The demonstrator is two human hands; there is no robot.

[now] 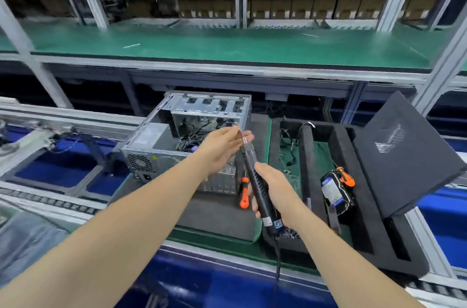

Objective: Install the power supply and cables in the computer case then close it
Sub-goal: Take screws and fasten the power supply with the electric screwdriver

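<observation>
- The right hand [275, 191] grips the electric screwdriver [252, 179]. The left hand [222, 148] pinches its driver bit [241, 134]; any screw there is too small to tell.
- Triggering now could nip those fingertips.
- A dropped screw could vanish among the cables [192, 138] in the open computer case [209, 105], at the foam pad's [214, 214] far left corner.

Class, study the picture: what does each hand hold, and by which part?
The right hand grips the electric screwdriver round its black body; the left hand pinches the same tool's metal bit at the tip.
</observation>
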